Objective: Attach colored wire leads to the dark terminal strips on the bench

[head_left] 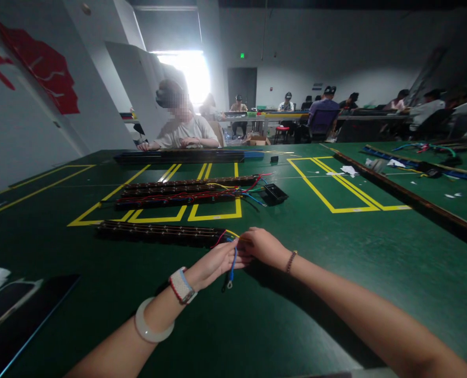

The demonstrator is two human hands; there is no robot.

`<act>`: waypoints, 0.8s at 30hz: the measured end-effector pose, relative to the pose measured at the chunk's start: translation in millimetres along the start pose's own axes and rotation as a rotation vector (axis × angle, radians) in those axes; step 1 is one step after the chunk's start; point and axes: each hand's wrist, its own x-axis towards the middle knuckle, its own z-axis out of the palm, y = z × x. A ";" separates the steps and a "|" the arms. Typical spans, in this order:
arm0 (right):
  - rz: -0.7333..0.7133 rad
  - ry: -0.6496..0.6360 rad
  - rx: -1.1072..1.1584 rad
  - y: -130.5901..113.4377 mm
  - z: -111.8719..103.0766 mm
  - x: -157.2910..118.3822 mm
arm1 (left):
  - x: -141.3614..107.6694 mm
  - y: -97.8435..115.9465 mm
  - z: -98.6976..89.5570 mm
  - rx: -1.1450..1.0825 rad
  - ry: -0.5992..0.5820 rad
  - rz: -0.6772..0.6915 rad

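Observation:
A long dark strip (158,232) lies across the green table, with red, yellow and blue wires at its right end. My left hand (218,262) is at that end, its fingers stretched out under the wires and touching my right hand. My right hand (259,245) is closed, its bent fingers on the yellow wire (232,233). A blue wire (232,268) with a ring terminal hangs over the fingers of my left hand. The fingertips of both hands overlap, so the exact grip is partly hidden.
More wired strips (178,198) and a small black box (275,193) lie beyond. A long bar (406,194) and paper scraps (349,170) are on the right. A dark panel (24,315) lies at near left. Across the table (316,236) sits a person (186,128).

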 end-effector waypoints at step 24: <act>-0.040 -0.006 -0.221 -48.1 -46.1 -26.5 | 17.2 -18.5 10.2 -0.359 0.236 0.134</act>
